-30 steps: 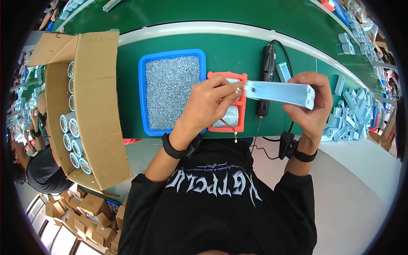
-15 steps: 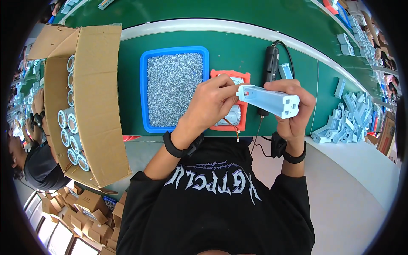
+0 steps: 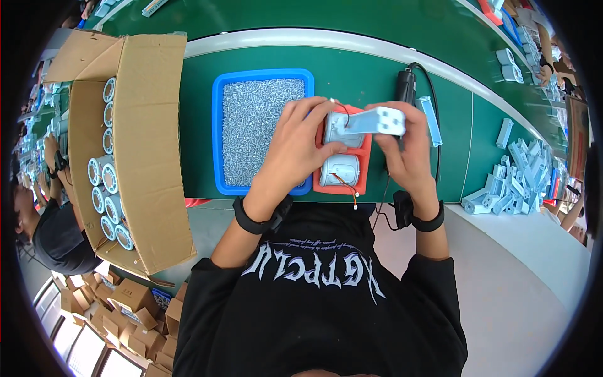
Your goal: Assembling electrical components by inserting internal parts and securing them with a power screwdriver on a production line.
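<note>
My right hand (image 3: 411,147) grips a long, hollow pale-blue plastic piece (image 3: 379,121) by its square end, which has small holes. Its other end meets the upper white cylindrical housing (image 3: 337,129), seated in a red two-pocket holder (image 3: 366,151). Around that housing's left side curl the fingers and thumb of my left hand (image 3: 294,141). A small white connector shows by its fingertips, with a dark wire nearby. In the lower pocket lies a second white cylindrical housing (image 3: 340,168), with thin coloured wires trailing over the front edge.
A blue tray (image 3: 217,132) full of small screws stands left of the holder. Farther left is a cardboard box (image 3: 151,151) with several cylinders. A black electric screwdriver (image 3: 406,85) and another pale-blue piece (image 3: 429,120) lie behind my right hand. More pieces (image 3: 512,179) are heaped at right.
The hollow piece has moved left and turned, its far end now down at the upper housing. My left hand has left the piece's end and taken hold of that housing.
</note>
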Tool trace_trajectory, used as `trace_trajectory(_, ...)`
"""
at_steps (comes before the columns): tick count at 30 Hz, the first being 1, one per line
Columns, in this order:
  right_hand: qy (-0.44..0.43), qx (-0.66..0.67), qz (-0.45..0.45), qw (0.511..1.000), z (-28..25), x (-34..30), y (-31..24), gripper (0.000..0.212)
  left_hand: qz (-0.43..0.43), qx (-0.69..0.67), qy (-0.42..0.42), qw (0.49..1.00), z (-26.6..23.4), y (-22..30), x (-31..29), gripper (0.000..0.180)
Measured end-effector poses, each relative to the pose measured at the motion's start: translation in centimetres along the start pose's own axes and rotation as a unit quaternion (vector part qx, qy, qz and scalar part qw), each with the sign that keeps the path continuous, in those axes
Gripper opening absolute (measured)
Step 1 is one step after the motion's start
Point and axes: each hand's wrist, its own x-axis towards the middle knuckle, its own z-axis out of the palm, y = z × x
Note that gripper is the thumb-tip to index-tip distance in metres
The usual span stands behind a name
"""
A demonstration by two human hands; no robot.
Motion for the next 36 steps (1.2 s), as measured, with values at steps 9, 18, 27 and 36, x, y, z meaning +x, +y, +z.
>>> trace_trajectory(9,-0.166,-0.095,0.076,0.979,0.4,1.4,-0.9,0.038,-0.055,-0.031,-0.087,0.994,-0.4,-0.4,-0.1,0.048)
trace_trajectory(18,-0.225,-0.162,0.070,0.958,0.6,3.5,-2.5,0.037,-0.010,-0.043,-0.016,0.999,0.1,-1.1,-0.4,0.047)
trace_trajectory(27,-0.206,-0.190,0.041,0.959,0.5,2.8,-2.3,0.035,-0.012,-0.068,-0.008,0.998,0.6,-1.4,-0.8,0.046)
trace_trajectory(36,-0.223,-0.233,0.028,0.946,0.8,3.2,-2.8,0.033,-0.025,-0.081,-0.011,0.996,0.7,-1.6,-0.9,0.046)
